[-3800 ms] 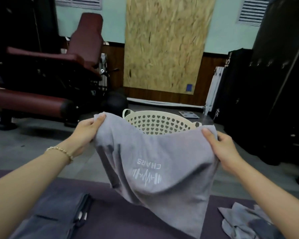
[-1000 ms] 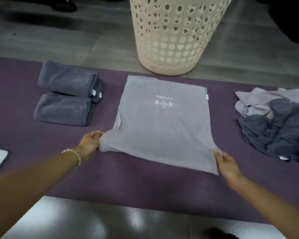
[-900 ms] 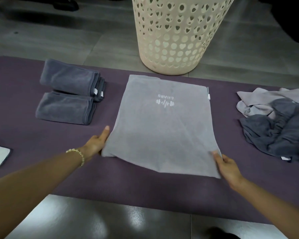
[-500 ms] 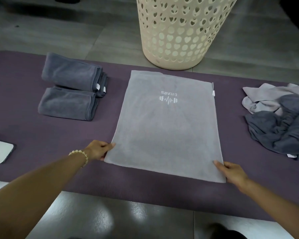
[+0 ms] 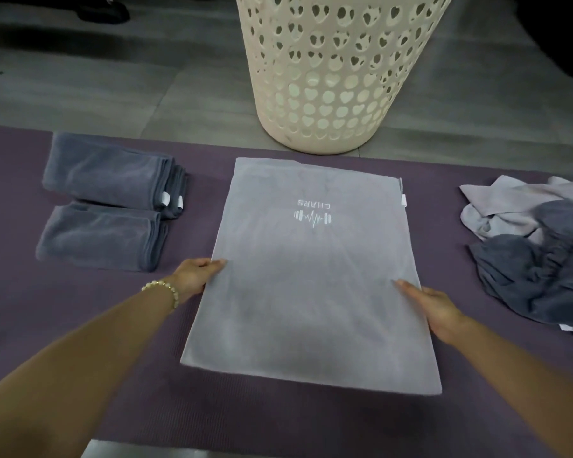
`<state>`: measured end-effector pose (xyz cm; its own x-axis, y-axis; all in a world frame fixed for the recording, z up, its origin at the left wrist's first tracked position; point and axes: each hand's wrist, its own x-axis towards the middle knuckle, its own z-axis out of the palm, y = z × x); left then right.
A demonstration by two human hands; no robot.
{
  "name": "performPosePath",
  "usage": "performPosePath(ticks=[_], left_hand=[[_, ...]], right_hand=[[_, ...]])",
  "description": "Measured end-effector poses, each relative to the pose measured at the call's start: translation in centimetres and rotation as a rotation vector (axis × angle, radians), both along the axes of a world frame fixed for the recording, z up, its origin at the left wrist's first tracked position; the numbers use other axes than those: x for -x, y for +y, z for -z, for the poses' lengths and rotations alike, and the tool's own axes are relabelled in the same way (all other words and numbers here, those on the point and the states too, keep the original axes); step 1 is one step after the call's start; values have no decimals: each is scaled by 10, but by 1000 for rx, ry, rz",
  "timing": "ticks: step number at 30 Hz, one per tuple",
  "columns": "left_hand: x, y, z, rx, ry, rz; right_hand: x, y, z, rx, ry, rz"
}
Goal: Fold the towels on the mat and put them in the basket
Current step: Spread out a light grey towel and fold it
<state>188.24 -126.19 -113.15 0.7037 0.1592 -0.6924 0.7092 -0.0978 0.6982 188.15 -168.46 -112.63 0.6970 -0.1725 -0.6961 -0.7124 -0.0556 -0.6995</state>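
A light grey towel (image 5: pixel 311 279) with a white barbell logo lies flat on the purple mat (image 5: pixel 278 421). My left hand (image 5: pixel 195 274) grips its left edge about halfway up. My right hand (image 5: pixel 435 304) is closed on the right edge at the same height, fingers on top of the cloth. Two folded dark grey towels (image 5: pixel 108 201) lie side by side at the left of the mat. A crumpled heap of light and dark towels (image 5: pixel 536 252) sits at the right. The cream basket (image 5: pixel 331 71) with heart-shaped holes stands on the floor just beyond the mat.
Grey floor tiles (image 5: pixel 113 87) surround the basket. A shiny dark floor strip (image 5: pixel 139 451) runs along the mat's near edge. A dark object (image 5: pixel 100 9) sits on the floor at the far left.
The towel went from held up in the air to spread flat on the mat. My hands left its near corners and slid up to the middle of its side edges.
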Motion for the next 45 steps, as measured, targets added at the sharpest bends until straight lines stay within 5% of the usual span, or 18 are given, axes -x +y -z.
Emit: performPosePath(ticks=[15,25,35,45], left_hand=[[-156,-17,10,-17,-206,-115],[-222,-10,6,-321,-494,-244],[-239,-9,44,-384,-374,-186],[-230,-6,28,-411,-228,19]], right_hand=[[-180,8,5,-85,-193,41],[-230,10,29,134,-350,210],[-238,6,61,216,-347,361],[-243,7,33,221,-229,274]])
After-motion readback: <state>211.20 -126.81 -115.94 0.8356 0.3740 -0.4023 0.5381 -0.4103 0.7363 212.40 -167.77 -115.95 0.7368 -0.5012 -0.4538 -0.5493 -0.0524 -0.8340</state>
